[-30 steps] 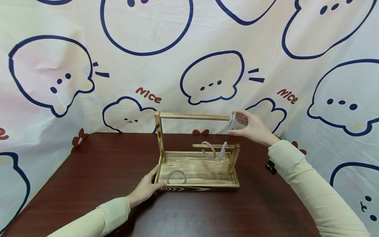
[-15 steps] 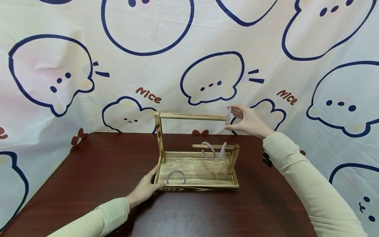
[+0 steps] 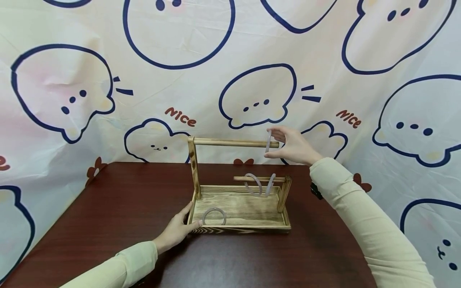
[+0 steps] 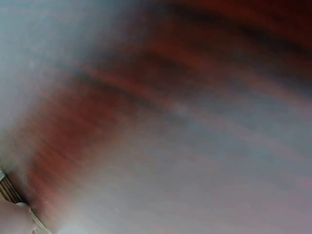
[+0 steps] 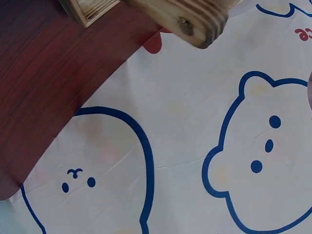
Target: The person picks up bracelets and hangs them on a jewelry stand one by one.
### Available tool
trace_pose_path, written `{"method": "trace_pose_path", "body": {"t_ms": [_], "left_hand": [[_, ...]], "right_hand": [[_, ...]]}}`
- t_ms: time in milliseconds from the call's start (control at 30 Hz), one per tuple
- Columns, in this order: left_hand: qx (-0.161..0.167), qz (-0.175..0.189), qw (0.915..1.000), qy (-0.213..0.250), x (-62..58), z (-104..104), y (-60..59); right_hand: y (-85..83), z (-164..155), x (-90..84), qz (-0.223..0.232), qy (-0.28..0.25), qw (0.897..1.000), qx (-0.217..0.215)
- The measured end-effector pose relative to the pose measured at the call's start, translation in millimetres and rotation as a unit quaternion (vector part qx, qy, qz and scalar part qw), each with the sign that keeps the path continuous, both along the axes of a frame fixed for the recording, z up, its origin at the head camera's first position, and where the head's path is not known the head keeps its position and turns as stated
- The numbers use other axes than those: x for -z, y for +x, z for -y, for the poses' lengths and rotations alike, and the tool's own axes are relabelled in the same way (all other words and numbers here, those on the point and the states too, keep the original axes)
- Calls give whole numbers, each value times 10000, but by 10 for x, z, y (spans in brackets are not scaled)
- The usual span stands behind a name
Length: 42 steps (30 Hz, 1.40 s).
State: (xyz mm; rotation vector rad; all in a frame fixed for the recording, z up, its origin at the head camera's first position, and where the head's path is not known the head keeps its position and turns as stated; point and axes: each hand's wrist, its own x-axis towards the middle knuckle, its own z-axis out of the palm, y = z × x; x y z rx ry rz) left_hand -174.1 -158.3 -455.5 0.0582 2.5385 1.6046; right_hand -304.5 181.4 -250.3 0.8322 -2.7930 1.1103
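Pinching a bangle (image 3: 268, 142) round the upper bar (image 3: 230, 142), close to its free end, with the right hand (image 3: 294, 145); apparently midway through hanging it. Calls next, most likely, for sliding it inward before loosening the pinch. Below, gripping the wooden tray (image 3: 248, 229) by its near left corner with the left hand (image 3: 176, 229), just beside a loose bangle (image 3: 214, 209) and well apart from two hung bangles (image 3: 270, 185) on the lower bar (image 3: 239, 179).

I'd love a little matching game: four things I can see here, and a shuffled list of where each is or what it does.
1. Left hand
2. Right hand
3. Lower bar
4. Loose ring

A. Carries two rings
B. Inside the tray, toward its front left
C. Pinches a ring near the upper bar's free end
D. Grips the tray's left end

Pairs: 1-D, 2-C, 3-A, 4-B
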Motion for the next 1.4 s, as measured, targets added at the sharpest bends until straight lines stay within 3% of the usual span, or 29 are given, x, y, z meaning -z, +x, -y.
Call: {"method": "trace_pose_path", "body": {"t_ms": [467,667,967,1400], "left_hand": [[48,7,10000,25,3,12,-25],[47,-2,10000,-19,-3,12,-36],[72,-14,10000,-56,8,6,-33],[-37,106,9999,76,23,12,-21]], "right_hand": [[-5,192,-41,-268,227,9992,-196],[5,311,-69,-397,175,9980,-466],[0,478,-62,-834,372,9940,-596],[10,723,-42,-759,365,9934,-780]]}}
